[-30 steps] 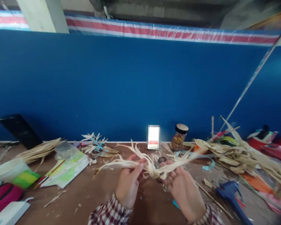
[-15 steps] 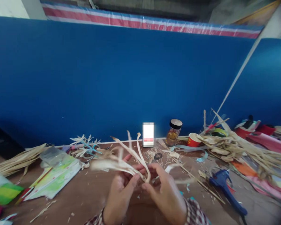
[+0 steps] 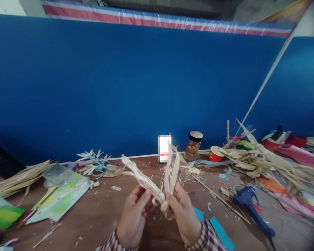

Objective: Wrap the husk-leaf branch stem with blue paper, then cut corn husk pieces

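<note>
Between my hands is a bunch of pale dried corn husk strips, gathered into a knotted lower end with small curls. My left hand pinches the strips that fan up to the left, thumb on top. On the other side, my right hand grips the strips that rise upright, its thumb near the knot. Some fingers of both hands are hidden behind the husks. Pieces of blue paper lie by my right sleeve.
A blue glue gun and a thin stalk lie to the right. Behind stand a lidded jar and a red paper cup. More husks are heaped at right. Scissors with blue handles and a painted sheet lie left.
The husk strips have swung from a loose leftward spread into two upright groups. My hands have moved slightly apart, and the knotted end now shows between them.
</note>
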Demonstrator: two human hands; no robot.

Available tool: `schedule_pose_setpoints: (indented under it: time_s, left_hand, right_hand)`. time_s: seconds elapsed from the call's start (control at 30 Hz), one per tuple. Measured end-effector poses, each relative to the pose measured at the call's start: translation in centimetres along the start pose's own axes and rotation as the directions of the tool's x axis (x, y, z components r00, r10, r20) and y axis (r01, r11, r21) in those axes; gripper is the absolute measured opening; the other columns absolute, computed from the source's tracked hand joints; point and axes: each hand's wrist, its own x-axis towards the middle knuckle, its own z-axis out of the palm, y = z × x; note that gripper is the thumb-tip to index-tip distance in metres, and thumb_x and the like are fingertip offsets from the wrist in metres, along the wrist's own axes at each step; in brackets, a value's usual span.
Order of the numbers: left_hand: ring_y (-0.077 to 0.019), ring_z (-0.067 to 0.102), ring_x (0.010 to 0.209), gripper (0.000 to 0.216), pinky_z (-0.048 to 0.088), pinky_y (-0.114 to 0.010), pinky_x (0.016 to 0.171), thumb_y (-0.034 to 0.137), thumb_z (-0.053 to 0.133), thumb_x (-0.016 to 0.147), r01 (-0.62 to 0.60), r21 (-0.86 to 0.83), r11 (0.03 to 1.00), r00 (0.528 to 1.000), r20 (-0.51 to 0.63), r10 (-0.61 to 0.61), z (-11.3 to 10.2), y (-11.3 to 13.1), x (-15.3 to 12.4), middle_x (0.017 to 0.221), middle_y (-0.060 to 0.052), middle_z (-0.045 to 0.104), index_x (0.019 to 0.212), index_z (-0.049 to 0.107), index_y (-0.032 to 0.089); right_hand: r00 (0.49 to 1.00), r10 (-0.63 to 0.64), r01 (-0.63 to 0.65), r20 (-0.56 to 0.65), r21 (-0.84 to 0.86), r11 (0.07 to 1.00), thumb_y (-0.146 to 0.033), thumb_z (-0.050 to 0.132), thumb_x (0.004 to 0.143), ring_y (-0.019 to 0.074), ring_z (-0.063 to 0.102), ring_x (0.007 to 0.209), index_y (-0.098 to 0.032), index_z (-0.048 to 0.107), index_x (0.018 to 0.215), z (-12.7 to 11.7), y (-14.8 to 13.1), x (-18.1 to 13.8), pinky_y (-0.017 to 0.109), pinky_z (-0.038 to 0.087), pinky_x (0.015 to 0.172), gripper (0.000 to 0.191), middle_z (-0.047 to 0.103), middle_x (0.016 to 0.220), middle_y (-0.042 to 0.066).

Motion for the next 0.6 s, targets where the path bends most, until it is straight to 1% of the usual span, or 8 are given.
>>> schedule_pose_setpoints:
  time_s: [0.07, 0.13, 0.2, 0.23, 0.3, 0.4, 0.53, 0.6]
  left_hand:
    - [-0.0128, 0.061, 0.068, 0.021, 0.049, -0.024, 0.064, 0.026, 0.067, 0.069, -0.002, 0.011, 1.0, 1.0, -0.024, 0.002, 0.1, -0.1, -0.1, 0.079, -0.002, 0.065, 0.087, 0.061, 0.016]
    - [-0.0147, 0.062, 0.071, 0.026, 0.05, -0.024, 0.063, 0.032, 0.065, 0.07, -0.011, -0.005, 1.0, 0.999, -0.041, 0.011, 0.1, -0.3, -0.1, 0.082, -0.005, 0.066, 0.09, 0.061, 0.015]
    - [-0.0171, 0.063, 0.077, 0.031, 0.051, -0.025, 0.065, 0.037, 0.062, 0.072, -0.025, -0.025, 0.999, 0.998, -0.053, 0.024, 0.1, -0.4, 0.0, 0.087, -0.007, 0.067, 0.094, 0.061, 0.015]
    - [-0.0178, 0.063, 0.079, 0.032, 0.051, -0.026, 0.066, 0.037, 0.062, 0.072, -0.034, -0.011, 0.999, 0.998, -0.06, 0.033, 0.1, -0.5, 0.0, 0.089, -0.008, 0.067, 0.096, 0.061, 0.015]
    - [-0.0186, 0.063, 0.081, 0.033, 0.05, -0.026, 0.069, 0.031, 0.066, 0.069, -0.045, 0.071, 0.996, 0.996, -0.073, 0.05, 0.0, -0.8, 0.3, 0.092, -0.007, 0.067, 0.098, 0.059, 0.016]
    - [-0.0201, 0.063, 0.086, 0.038, 0.05, -0.028, 0.073, 0.023, 0.07, 0.064, -0.05, 0.172, 0.984, 0.997, -0.047, 0.059, -0.4, -1.4, 0.7, 0.096, -0.007, 0.066, 0.1, 0.057, 0.017]
    - [-0.0232, 0.063, 0.088, 0.044, 0.051, -0.03, 0.072, 0.022, 0.072, 0.06, -0.018, 0.193, 0.981, 1.0, 0.007, 0.017, -0.6, -1.9, 1.0, 0.096, -0.008, 0.067, 0.101, 0.056, 0.018]
    - [-0.0241, 0.063, 0.088, 0.048, 0.052, -0.029, 0.071, 0.022, 0.075, 0.054, -0.004, 0.196, 0.981, 0.999, -0.038, 0.011, -0.3, -1.9, 1.0, 0.093, -0.007, 0.068, 0.098, 0.057, 0.018]
  right_hand:
    - [0.996, -0.084, 0.085, 0.01, -0.155, 0.984, -0.025, 0.046, 0.084, 0.0158, 0.055, 0.077, -0.018, 0.05, 0.102, -0.1, -0.1, -0.2, 0.027, 0.045, 0.069, 0.02, 0.059, 0.087, 0.004]
    - [0.986, -0.167, 0.163, 0.012, -0.293, 0.942, -0.022, 0.046, 0.084, 0.0169, 0.055, 0.084, -0.019, 0.051, 0.101, -0.1, -0.3, -0.4, 0.029, 0.043, 0.076, 0.018, 0.059, 0.092, 0.004]
    - [0.98, -0.201, 0.187, 0.002, -0.366, 0.912, -0.02, 0.045, 0.083, 0.0166, 0.055, 0.082, -0.019, 0.051, 0.098, 0.0, -0.5, -0.5, 0.028, 0.043, 0.075, 0.017, 0.06, 0.09, 0.003]
    - [0.979, -0.202, 0.185, -0.003, -0.382, 0.905, -0.019, 0.045, 0.083, 0.0161, 0.056, 0.079, -0.019, 0.051, 0.097, 0.0, -0.5, -0.5, 0.027, 0.044, 0.073, 0.016, 0.06, 0.087, 0.003]
    - [0.98, -0.197, 0.178, -0.007, -0.395, 0.901, -0.018, 0.045, 0.082, 0.0153, 0.056, 0.074, -0.018, 0.051, 0.095, -0.1, -0.6, -0.5, 0.026, 0.044, 0.068, 0.014, 0.061, 0.084, 0.002]
    - [0.98, -0.2, 0.184, 0.001, -0.402, 0.897, -0.015, 0.045, 0.082, 0.0148, 0.057, 0.075, -0.018, 0.051, 0.093, -0.2, -0.6, -0.4, 0.025, 0.044, 0.069, 0.014, 0.061, 0.085, 0.002]
    - [0.977, -0.212, 0.195, 0.002, -0.406, 0.893, -0.011, 0.043, 0.08, 0.015, 0.057, 0.081, -0.018, 0.051, 0.096, -0.3, -0.5, -0.4, 0.024, 0.044, 0.073, 0.019, 0.061, 0.089, 0.003]
    - [0.973, -0.23, 0.214, 0.01, -0.396, 0.893, -0.009, 0.044, 0.078, 0.015, 0.057, 0.082, -0.018, 0.051, 0.098, -0.3, -0.4, -0.5, 0.024, 0.043, 0.074, 0.023, 0.061, 0.09, 0.004]
